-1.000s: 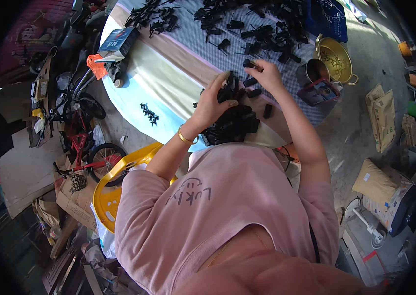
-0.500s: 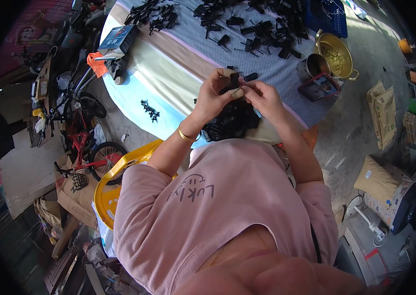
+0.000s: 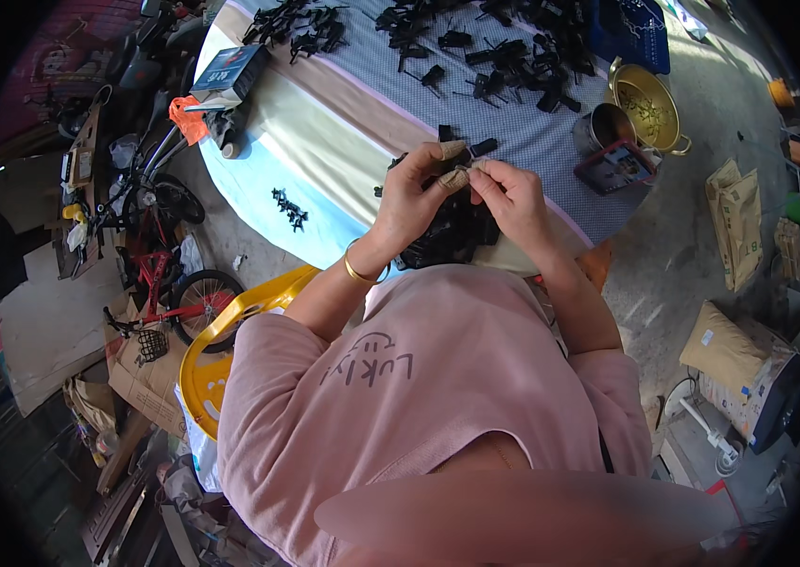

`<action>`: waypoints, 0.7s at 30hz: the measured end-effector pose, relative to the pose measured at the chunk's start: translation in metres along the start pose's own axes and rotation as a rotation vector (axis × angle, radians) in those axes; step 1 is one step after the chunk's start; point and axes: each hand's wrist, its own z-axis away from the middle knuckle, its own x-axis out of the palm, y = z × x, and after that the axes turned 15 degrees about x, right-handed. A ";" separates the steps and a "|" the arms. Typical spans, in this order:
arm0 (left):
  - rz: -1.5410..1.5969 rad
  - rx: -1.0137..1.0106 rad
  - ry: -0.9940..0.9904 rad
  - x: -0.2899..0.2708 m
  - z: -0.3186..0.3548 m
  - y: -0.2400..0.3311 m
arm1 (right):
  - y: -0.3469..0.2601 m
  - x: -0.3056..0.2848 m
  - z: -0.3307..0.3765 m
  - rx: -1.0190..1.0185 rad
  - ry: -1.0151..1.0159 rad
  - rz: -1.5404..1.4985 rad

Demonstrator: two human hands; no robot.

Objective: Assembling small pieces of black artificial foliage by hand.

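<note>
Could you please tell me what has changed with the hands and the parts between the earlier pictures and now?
Both hands drew back from the scattered black plastic parts on the table. The left hand and right hand now meet, pinching a small black part above the near black pile. The golden metal bowl stayed put.

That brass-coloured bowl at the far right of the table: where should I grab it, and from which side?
Take the brass-coloured bowl by the small loop handle on its rim nearest the table edge, coming from the open right side. It sits upright, mouth up, with the steel cup close on its left, so that side looks cramped.
</note>
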 end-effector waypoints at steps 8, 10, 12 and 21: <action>0.066 -0.004 0.071 0.001 0.003 0.004 | -0.008 -0.004 0.002 0.179 -0.125 -0.044; -0.420 0.260 -0.104 -0.004 0.002 0.003 | 0.004 -0.003 -0.001 0.209 -0.172 -0.095; -0.468 0.308 -0.121 -0.004 0.003 0.004 | 0.008 -0.004 0.000 0.239 -0.218 -0.146; 0.443 -0.117 0.194 -0.002 -0.010 0.011 | -0.003 -0.010 0.005 0.045 -0.023 0.057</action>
